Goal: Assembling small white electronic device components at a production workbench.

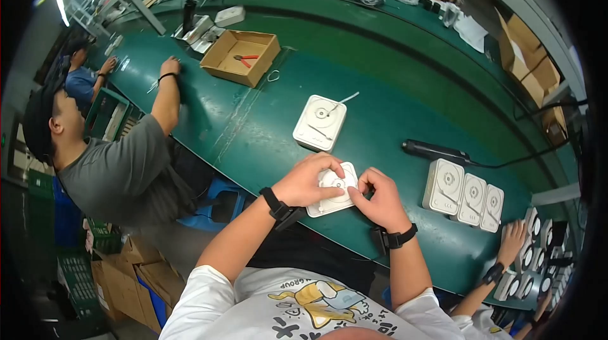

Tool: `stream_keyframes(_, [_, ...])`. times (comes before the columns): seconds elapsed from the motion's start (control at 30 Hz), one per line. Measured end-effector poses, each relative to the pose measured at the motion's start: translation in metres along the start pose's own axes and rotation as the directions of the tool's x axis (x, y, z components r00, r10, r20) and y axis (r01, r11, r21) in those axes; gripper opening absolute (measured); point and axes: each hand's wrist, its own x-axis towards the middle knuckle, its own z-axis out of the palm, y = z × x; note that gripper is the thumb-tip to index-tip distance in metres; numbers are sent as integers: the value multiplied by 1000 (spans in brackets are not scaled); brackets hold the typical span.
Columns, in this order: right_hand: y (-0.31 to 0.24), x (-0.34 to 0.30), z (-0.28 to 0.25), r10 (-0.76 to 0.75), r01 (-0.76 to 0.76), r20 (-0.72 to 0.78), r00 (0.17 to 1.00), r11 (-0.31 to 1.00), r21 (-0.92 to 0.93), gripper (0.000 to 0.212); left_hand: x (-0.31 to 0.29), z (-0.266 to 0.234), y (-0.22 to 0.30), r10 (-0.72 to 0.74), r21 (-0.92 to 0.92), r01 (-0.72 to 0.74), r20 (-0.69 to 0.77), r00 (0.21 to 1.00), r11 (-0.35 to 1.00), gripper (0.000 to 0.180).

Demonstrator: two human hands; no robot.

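Near the table's front edge, a white boxy device [332,204] shaped like a small record player lies under both my hands. My left hand [310,180] curves over its left side, with thumb and forefinger by the round disc area on its top. On its right edge, my right hand [382,197] is curled, the thumb pressing at the corner. Whether a small part sits between the fingertips is hidden. Just beyond stands a similar white device [314,126], with a thin pale strip [345,103] sticking up from its top.
Three similar devices [470,197] stand in a row to the right, below a corded black electric screwdriver [436,151]. A cardboard box [263,69] holding red-handled pliers [246,58] sits far left. Co-workers sit left and across; another person's hand [512,242] rests at right beside several devices.
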Motion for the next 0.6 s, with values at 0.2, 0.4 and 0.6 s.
stream_keyframes(0.2, [-10,2,-3,-2,-1,-68,998,999,-44,27,-18,21,-10,3,-79,-12,-116,993,997,41])
stream_keyframes(0.4, [-32,2,-2,-294,208,-181,939,899,-385,23,-22,79,16,-136,-290,-52,-592,795,956,35])
stream_keyframes(0.6, [-52,-28,5,-219,160,-33,975,799,-579,41,-50,49,10,-180,-546,-65,-383,906,835,20])
